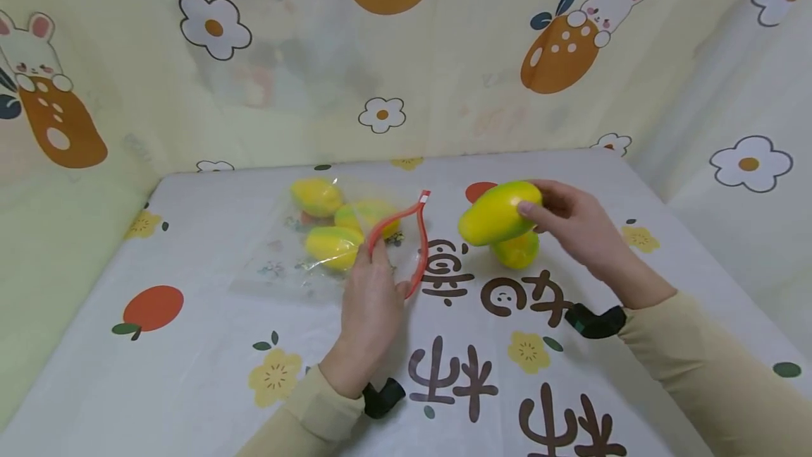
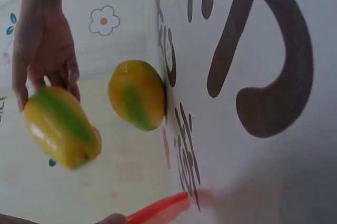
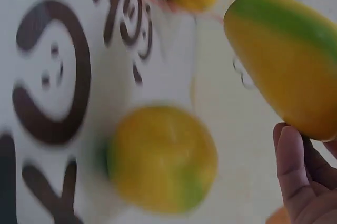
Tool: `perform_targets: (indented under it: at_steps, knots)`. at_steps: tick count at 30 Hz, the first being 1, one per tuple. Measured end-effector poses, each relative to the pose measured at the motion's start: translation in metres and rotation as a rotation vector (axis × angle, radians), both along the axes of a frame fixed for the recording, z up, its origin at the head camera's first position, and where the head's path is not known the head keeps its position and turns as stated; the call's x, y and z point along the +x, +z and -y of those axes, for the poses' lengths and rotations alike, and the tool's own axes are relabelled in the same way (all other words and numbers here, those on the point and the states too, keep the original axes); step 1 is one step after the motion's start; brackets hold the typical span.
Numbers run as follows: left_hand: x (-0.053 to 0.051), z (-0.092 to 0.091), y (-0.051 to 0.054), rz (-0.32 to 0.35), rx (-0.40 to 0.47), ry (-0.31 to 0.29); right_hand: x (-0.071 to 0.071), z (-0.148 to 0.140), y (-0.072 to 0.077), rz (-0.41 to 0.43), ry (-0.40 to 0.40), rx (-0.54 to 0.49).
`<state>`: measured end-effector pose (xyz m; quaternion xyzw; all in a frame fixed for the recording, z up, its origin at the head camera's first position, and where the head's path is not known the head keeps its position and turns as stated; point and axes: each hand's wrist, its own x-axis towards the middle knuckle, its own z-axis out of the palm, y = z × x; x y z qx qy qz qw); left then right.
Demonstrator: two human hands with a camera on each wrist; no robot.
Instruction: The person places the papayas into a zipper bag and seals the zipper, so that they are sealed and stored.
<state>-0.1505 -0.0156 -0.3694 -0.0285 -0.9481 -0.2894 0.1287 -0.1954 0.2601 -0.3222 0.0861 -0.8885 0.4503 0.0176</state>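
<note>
My right hand (image 1: 580, 228) grips a yellow-green mango (image 1: 495, 214) by one end, raised above the table. Beneath it a second mango (image 1: 519, 252) lies on the cloth; the right wrist view shows the held mango (image 3: 289, 61) beside this lower mango (image 3: 163, 158). To the left lies a clear plastic bag (image 1: 266, 277) with three mangoes visible inside. My left hand (image 1: 373, 309) pinches the bag's red rim (image 1: 423, 245), which stands apart in a loop facing right. Only a bit of that red rim (image 2: 163, 208) shows in the left wrist view.
A white printed cloth (image 1: 209, 365) with flowers, fruit and dark lettering covers the table. Behind it hangs a pale curtain (image 1: 304, 111) with rabbits and flowers. Black wrist straps (image 1: 596, 321) sit at both cuffs.
</note>
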Motion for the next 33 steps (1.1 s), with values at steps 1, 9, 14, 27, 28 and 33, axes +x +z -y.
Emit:
perform_targets:
  at_steps: [1,9,14,27,28,33]
  knots:
    - [0.0,0.0,0.0,0.002,-0.004,-0.001,0.0,0.01,-0.001,0.014,0.011,0.014]
    - [0.0,-0.001,-0.001,0.02,0.005,-0.001,-0.003,0.063,-0.02,0.078,0.076,0.03]
    - [0.0,0.0,0.0,0.032,0.016,-0.012,-0.012,0.079,-0.035,0.12,0.095,0.038]
    - [0.0,-0.002,0.0,-0.031,0.0,-0.023,-0.023,0.097,-0.056,0.266,0.111,0.033]
    - [0.0,-0.001,0.0,-0.028,-0.007,-0.023,-0.024,0.098,-0.057,0.272,0.114,0.023]
    - [0.0,0.0,0.0,-0.017,-0.02,-0.024,-0.027,0.103,-0.063,0.296,0.118,-0.014]
